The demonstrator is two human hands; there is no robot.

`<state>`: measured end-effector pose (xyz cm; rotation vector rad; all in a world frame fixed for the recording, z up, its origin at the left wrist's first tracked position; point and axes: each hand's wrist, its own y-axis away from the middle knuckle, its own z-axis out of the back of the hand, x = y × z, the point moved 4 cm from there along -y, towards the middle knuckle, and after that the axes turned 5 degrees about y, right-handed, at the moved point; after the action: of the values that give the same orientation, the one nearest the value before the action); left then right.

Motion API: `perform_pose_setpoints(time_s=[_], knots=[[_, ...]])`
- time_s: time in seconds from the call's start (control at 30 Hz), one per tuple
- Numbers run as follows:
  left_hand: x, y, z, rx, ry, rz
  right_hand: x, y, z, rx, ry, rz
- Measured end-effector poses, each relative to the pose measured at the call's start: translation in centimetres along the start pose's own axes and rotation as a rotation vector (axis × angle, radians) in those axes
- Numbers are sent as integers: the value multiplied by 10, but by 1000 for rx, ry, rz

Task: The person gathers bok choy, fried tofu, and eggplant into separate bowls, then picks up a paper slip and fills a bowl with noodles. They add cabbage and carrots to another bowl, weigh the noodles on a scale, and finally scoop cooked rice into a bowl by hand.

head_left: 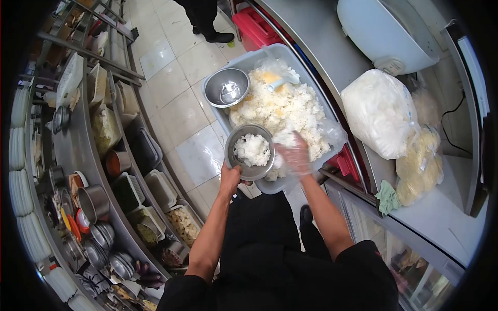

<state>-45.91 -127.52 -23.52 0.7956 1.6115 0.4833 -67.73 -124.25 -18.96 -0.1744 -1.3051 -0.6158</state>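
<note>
My left hand [232,178] grips the lower left rim of a round metal bowl [234,161] with a mound of white rice [252,150] in it. Just right of the bowl is my right hand [294,154], in a clear plastic glove and smeared by motion, over the rice in a large blue-grey tub [215,116]. Its fingers are too blurred to read. Loose rice [295,111], yellowish in places, fills much of the tub. An empty metal bowl [226,88] rests at the tub's upper left, and a pale handle [280,84] sticks out of the rice.
At right, a counter [316,31] carries a large white appliance [386,33], a full white bag [378,114], bagged noodles [421,166] and a green cloth [387,198]. Shelves with food containers [161,189] and pots [93,203] line the left. Another person's legs [202,18] are beyond the tub.
</note>
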Motion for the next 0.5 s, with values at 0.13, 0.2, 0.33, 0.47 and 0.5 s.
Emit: perform_pose_setpoints(time_s=[0.13,0.2,0.33,0.47,0.5], knots=[[5,2,-15,18,-49,-3,51,9,-44,160,769,-24],[7,2,-21,30,-54,-9,29,10,-66,217,728,140],[16,-17,-14,32,-116,-114,9,22,-76,302,744,356],[7,-4,-19,1,55,22,-17,-7,-9,-250,327,243],[7,-4,-15,14,61,29,-30,-24,4,-256,405,65]])
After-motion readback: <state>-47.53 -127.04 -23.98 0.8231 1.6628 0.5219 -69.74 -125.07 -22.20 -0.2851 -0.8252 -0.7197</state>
